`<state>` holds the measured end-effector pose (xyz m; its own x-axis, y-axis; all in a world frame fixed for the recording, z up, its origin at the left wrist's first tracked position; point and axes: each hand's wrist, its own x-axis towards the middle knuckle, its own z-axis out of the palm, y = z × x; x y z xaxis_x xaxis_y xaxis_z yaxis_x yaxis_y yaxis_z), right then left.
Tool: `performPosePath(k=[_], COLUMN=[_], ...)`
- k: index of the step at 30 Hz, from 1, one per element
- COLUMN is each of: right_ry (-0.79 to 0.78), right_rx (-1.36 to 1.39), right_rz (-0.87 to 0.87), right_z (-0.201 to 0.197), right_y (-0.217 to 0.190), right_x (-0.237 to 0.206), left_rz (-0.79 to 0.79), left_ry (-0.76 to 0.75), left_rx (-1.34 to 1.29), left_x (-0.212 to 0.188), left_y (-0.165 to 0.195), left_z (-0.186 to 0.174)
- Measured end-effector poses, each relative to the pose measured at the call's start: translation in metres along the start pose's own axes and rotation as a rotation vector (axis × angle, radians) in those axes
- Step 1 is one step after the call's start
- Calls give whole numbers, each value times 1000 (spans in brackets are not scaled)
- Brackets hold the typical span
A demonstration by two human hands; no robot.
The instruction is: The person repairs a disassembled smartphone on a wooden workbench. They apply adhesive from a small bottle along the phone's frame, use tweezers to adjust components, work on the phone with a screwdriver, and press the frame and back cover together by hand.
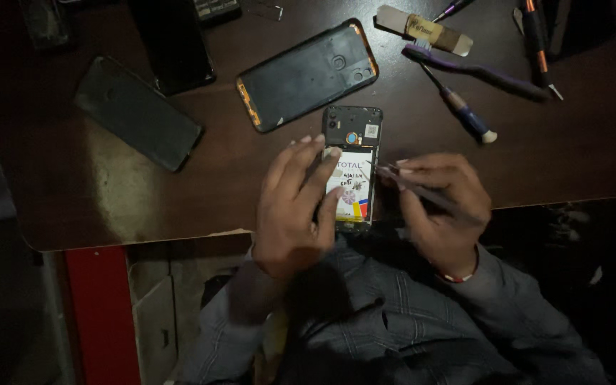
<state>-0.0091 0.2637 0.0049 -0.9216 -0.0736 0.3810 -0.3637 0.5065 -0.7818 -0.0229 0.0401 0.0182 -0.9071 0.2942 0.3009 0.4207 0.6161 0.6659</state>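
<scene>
Left hand (295, 207) lies fingers spread across the opened phone (351, 167) at table (108, 192) edge, centre; right hand (440, 207), at its three o'clock, pinches tweezers (411, 184) onto it.

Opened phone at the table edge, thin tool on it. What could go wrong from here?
1. The thin tool in the right hand points at the battery of the opened phone; a slip might puncture it.
2. The phone sits at the table edge, steadied only by the left hand; it might slide off.
3. The light is dim, so the tool tip is hard to place.
</scene>
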Motion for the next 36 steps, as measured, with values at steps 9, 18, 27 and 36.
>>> performPosePath(k=[9, 18, 27, 36], right_ry=[-94, -84, -110, -109], right_rx=[-9, -8, 20, -3], right_rz=[-97, -59, -82, -113], right_z=[5, 9, 9, 9], right_y=[-5, -5, -1, -2], right_x=[11, 15, 17, 16], left_rz=[16, 24, 32, 35], left_ry=[-95, -96, -93, -82], left_rx=[36, 54, 73, 68], left_x=[4, 0, 2, 2], left_y=[-6, -10, -9, -8], left_z=[4, 9, 9, 8])
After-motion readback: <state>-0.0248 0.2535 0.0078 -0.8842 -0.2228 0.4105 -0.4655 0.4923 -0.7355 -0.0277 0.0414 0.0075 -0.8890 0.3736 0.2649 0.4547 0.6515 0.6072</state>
